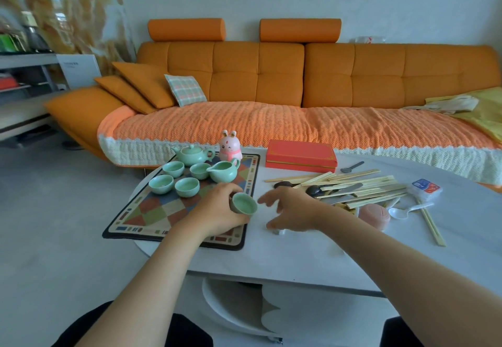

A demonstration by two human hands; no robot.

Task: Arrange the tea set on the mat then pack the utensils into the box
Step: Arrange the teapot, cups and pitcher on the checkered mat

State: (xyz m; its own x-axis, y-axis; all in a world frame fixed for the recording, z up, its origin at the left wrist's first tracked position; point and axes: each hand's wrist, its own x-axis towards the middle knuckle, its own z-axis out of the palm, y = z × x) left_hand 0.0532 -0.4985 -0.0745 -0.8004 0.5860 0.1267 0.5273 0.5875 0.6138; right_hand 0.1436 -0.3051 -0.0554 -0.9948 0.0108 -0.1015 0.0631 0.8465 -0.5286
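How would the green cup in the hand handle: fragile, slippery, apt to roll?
The cup looks like glazed ceramic, so probably smooth and breakable. The left hand holds it tilted; being round, it would likely roll if laid sideways.

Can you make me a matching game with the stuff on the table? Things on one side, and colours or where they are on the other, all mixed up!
Things:
1. box
2. bunny toy
3. chopsticks
4. nearest teacup

Matches:
A. light wood
B. held in the left hand
C. red
D. pink

Pairs: 1-C, 2-D, 3-A, 4-B
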